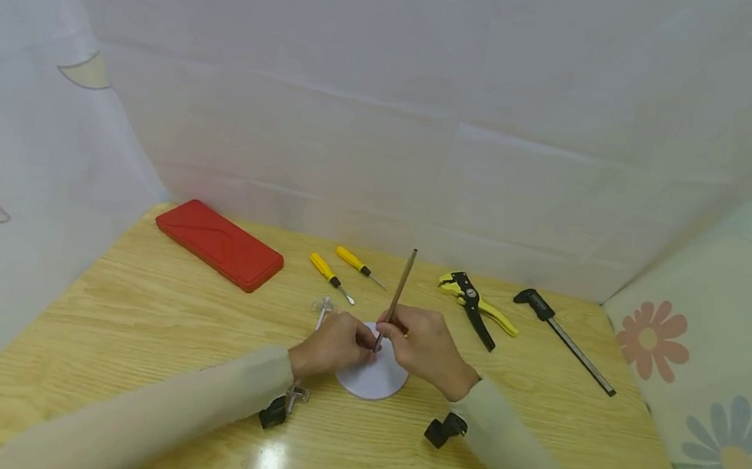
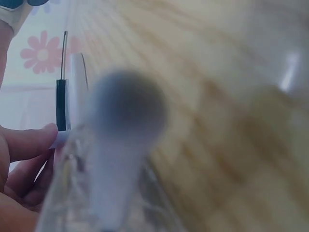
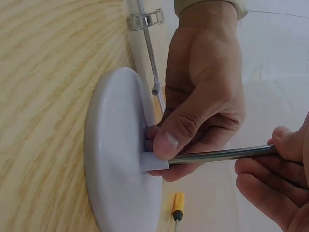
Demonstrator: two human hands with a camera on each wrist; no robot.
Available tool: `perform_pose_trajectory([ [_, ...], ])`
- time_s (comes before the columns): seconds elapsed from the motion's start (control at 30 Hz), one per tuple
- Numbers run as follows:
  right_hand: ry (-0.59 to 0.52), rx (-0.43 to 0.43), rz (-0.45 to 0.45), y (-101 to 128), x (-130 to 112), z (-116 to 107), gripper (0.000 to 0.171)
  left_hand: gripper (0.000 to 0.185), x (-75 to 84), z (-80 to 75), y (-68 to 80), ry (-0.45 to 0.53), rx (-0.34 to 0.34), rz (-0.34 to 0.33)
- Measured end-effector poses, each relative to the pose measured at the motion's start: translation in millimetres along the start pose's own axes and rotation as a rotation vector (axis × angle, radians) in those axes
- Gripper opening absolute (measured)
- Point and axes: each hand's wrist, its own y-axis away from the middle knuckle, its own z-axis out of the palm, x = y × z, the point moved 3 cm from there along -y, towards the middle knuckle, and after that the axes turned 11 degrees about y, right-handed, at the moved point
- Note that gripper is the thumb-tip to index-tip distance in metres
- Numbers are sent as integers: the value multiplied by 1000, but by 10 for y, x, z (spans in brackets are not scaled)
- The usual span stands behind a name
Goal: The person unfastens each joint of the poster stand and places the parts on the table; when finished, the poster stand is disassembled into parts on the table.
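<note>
A round white base lies on the table in front of me, with a short white socket rising from its middle. My left hand pinches that socket between thumb and fingers. A slim metal tube rises from the socket, tilted slightly in the head view; my right hand grips it above the left hand. In the right wrist view the tube meets the socket, its lower end hidden. Beside the left wrist lies another thin rod with clear plastic clips, partly covered by the arm.
A red case lies at the back left. Two yellow-handled screwdrivers, one nearer and one farther, lie behind the hands. Yellow-and-black wire strippers and a caliper lie to the right. Cloth walls surround the table.
</note>
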Motion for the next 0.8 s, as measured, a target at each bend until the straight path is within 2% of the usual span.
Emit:
perform_pose_trajectory([
  [0.23, 24, 65, -40, 22, -20, 12, 4, 5, 6, 1, -6, 0, 4, -8],
  [0.37, 26, 92, -24, 32, -14, 27, 4, 5, 3, 11, -10, -21, 8, 0],
  [0.8, 11, 125, -19, 27, -28, 18, 5, 5, 8, 1, 15, -25, 5, 4],
])
